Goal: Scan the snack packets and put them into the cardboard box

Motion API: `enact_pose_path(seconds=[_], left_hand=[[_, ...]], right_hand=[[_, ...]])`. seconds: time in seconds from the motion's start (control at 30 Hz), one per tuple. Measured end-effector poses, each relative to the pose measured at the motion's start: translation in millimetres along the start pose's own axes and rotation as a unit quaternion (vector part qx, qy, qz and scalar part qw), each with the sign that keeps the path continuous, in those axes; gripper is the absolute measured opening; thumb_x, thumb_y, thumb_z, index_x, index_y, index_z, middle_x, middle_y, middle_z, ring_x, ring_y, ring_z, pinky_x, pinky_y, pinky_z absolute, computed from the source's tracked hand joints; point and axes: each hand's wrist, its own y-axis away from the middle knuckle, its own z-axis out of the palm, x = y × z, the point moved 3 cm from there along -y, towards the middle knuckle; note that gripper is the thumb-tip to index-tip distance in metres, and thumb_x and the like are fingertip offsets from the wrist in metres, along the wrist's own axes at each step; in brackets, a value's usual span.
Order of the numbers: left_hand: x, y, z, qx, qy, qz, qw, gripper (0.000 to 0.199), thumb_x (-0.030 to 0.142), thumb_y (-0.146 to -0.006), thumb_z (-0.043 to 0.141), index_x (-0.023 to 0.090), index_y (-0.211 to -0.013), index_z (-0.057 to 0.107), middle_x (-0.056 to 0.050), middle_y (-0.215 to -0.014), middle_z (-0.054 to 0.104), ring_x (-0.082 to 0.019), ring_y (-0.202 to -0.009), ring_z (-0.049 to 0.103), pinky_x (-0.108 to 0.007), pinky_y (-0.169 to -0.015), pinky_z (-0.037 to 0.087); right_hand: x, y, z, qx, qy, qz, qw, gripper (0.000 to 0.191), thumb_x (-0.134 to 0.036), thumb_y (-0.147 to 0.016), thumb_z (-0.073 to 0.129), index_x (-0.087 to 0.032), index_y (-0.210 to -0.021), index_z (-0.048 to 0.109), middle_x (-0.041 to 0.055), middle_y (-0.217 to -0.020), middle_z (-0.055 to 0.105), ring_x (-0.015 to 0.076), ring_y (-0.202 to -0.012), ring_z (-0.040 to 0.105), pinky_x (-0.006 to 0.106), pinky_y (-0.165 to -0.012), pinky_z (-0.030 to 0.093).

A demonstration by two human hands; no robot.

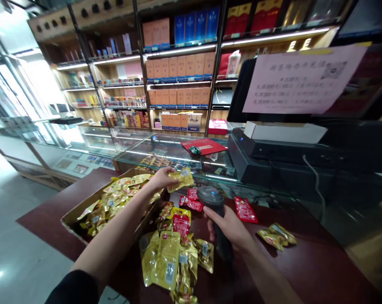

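Gold pouches, left fingers gripping packet, right fingers clasping scanner, sign reading "500"

Bright at ten o'clock, white by the windows. Lit at twelve by light strips. Shiny on the floor at eight. Dim and blurry at four. Fuzzy on the sign at two. Stretched at the edges.

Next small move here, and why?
Probably bring the scanner and the gold packet together so the scanner faces the packet's pale label. The left hand holds the packet with that label showing, the right hand grips the scanner's handle, and the two things are close but apart.
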Motion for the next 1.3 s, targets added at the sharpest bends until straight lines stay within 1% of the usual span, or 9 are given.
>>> enact_pose_path(seconds=[0.13,0.23,0.3,0.37,0.5,0.7,0.87,1.07,1.3], left_hand=[[4.0,13.1,-84.5,0.057,-0.031,-0.024,0.998,0.049,0.039,-0.055,0.081,0.013,-0.094,0.066,-0.003,-0.077,0.071,-0.016,-0.067,0.064,-0.023,-0.060,0.048],[-8.4,24.0,-133.6,0.076,-0.077,-0.058,0.992,0.051,0.042,-0.052,0.083,0.014,-0.092,0.068,-0.005,-0.077,0.072,-0.017,-0.068,0.065,-0.023,-0.059,0.048],[-16.9,29.3,-151.9,0.120,-0.115,-0.060,0.984,0.051,0.042,-0.049,0.084,0.015,-0.089,0.069,-0.006,-0.082,0.074,-0.019,-0.074,0.067,-0.023,-0.061,0.049],[-21.2,32.7,-153.1,0.135,-0.140,-0.040,0.980,0.048,0.042,-0.051,0.084,0.015,-0.088,0.070,-0.008,-0.086,0.075,-0.020,-0.080,0.068,-0.023,-0.066,0.050],[-14.1,36.5,-111.2,0.071,-0.156,0.007,0.985,0.038,0.044,-0.063,0.077,0.017,-0.089,0.072,-0.008,-0.089,0.075,-0.021,-0.082,0.069,-0.027,-0.074,0.051],[14.6,39.7,-4.7,-0.037,-0.213,0.072,0.974,0.023,0.033,-0.071,0.068,0.018,-0.088,0.072,-0.007,-0.087,0.075,-0.021,-0.079,0.068,-0.028,-0.072,0.050],[18.3,42.2,66.5,-0.192,-0.378,0.071,0.903,0.020,0.014,-0.072,0.061,0.018,-0.086,0.075,-0.016,-0.089,0.074,-0.030,-0.086,0.070,-0.035,-0.075,0.051],[-1.4,50.3,85.0,-0.256,-0.427,0.061,0.865,0.022,0.010,-0.074,0.058,0.013,-0.084,0.076,-0.025,-0.091,0.072,-0.040,-0.090,0.069,-0.047,-0.077,0.052],[-13.2,56.9,78.9,-0.304,-0.419,0.099,0.850,0.030,0.013,-0.066,0.068,0.022,-0.093,0.074,-0.013,-0.098,0.071,-0.030,-0.096,0.067,-0.035,-0.084,0.051]], right_hand=[[-5.4,6.8,6.4,-0.022,-0.017,-0.012,1.000,0.044,-0.057,-0.070,0.071,-0.020,-0.077,0.049,-0.0054,-0.046,0.056,0.0134,-0.034,0.055,0.023,-0.036,0.041],[-8.5,9.8,12.1,-0.036,-0.016,-0.022,0.999,0.046,-0.059,-0.070,0.071,-0.020,-0.076,0.049,-0.0051,-0.046,0.056,0.0127,-0.034,0.055,0.022,-0.037,0.041],[-9.5,10.4,14.8,-0.037,-0.011,-0.025,0.999,0.047,-0.061,-0.070,0.071,-0.019,-0.076,0.049,-0.0051,-0.046,0.056,0.0124,-0.034,0.055,0.022,-0.036,0.041],[-9.7,10.5,16.6,-0.034,-0.008,-0.025,0.999,0.047,-0.061,-0.071,0.070,-0.019,-0.077,0.050,-0.0051,-0.047,0.057,0.0121,-0.034,0.055,0.021,-0.036,0.041],[-10.3,10.9,18.2,-0.036,-0.013,-0.033,0.999,0.047,-0.060,-0.072,0.070,-0.019,-0.078,0.050,-0.0055,-0.047,0.057,0.0115,-0.034,0.054,0.021,-0.036,0.042],[-11.0,10.9,13.0,-0.039,-0.015,-0.047,0.998,0.044,-0.057,-0.074,0.069,-0.018,-0.078,0.050,-0.0056,-0.045,0.056,0.0119,-0.033,0.054,0.020,-0.035,0.040],[-9.6,7.9,0.2,-0.017,-0.006,-0.043,0.999,0.044,-0.058,-0.075,0.067,-0.018,-0.080,0.050,-0.0054,-0.046,0.057,0.0122,-0.033,0.055,0.020,-0.034,0.039],[-10.1,5.9,-13.0,0.003,-0.021,-0.034,0.999,0.041,-0.056,-0.074,0.067,-0.019,-0.080,0.050,-0.0055,-0.046,0.057,0.0118,-0.033,0.055,0.020,-0.034,0.040],[-9.8,2.3,-14.1,0.018,-0.025,-0.017,0.999,0.036,-0.051,-0.075,0.069,-0.019,-0.079,0.052,-0.0052,-0.047,0.057,0.0108,-0.034,0.054,0.020,-0.034,0.039]])
